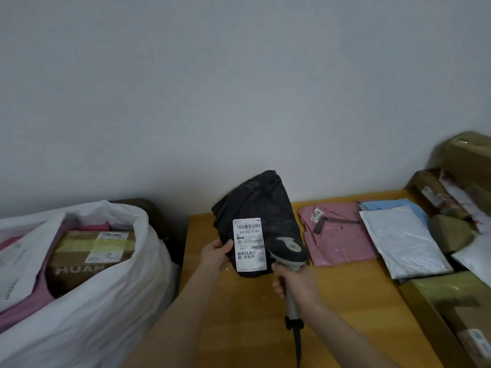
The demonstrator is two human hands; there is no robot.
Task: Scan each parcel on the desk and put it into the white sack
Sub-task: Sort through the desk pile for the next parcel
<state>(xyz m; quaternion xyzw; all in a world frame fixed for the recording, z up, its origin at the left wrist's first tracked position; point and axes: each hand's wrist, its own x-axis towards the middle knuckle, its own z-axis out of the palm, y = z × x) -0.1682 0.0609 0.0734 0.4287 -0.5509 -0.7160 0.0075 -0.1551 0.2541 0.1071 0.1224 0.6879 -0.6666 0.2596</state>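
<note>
Since the white sack (111, 301) stands open at the left and a black parcel (260, 203) is held up to a scanner (288, 248), the scanning step looks to be in hand, with the drop into the sack yet to come. That sack is well filled: a taped cardboard box (90, 261) with its own label lies on top, and pink bags (24, 309) are packed round it. On the tabletop (345, 301), a pink parcel (337, 240), a white parcel (403, 243) and a blue parcel (393, 204) under it wait at the right, with brown boxes (467, 155) stacked beyond them.

The black parcel is tilted up over the tabletop's left part, its shipping label (250, 244) facing the camera. The left hand (214, 257) pinches the parcel's lower left edge, just beside the label. The right hand (292, 281) is wrapped round the scanner's handle, and the scanner's head sits just right of the label.

Next, the scanner's window likely needs to be turned squarely onto the barcode. Then the parcel goes left into the sack, probably onto the box where room remains.
</note>
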